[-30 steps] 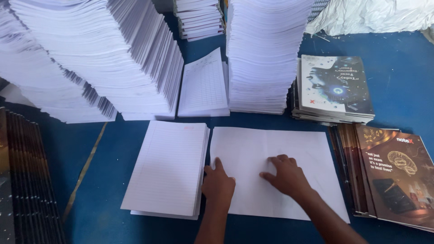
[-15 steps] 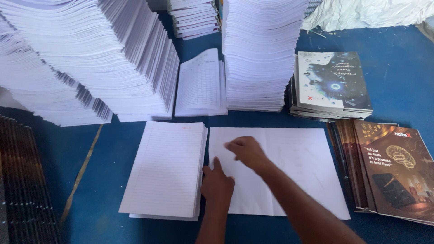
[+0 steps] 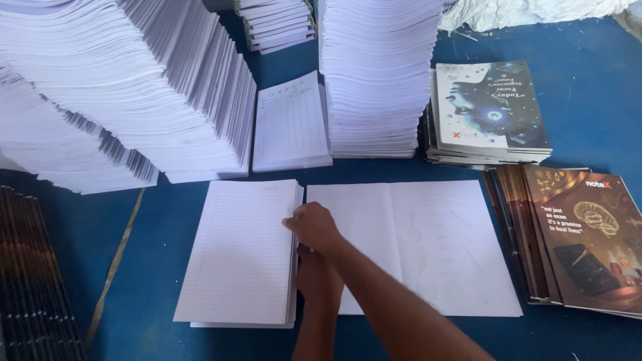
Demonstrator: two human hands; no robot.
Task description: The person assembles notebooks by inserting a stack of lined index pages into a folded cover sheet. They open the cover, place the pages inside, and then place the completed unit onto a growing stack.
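Your right hand (image 3: pixel 313 226) has crossed from the open white cover sheet (image 3: pixel 428 247) toward nine o'clock and now pinches the right edge of the ruled page block (image 3: pixel 244 251). Your left hand (image 3: pixel 318 277) lies flat beneath it, fingers hidden.

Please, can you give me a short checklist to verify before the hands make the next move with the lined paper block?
1. Right hand touches the right edge of the lined paper block: ok.
2. Left hand is beside the block, under the right arm; its grip: cannot tell.
3. Block edges are squared: ok.
4. Open white cover sheet lies flat on the blue table: ok.
5. Tall page stack stands apart from the hands: ok.
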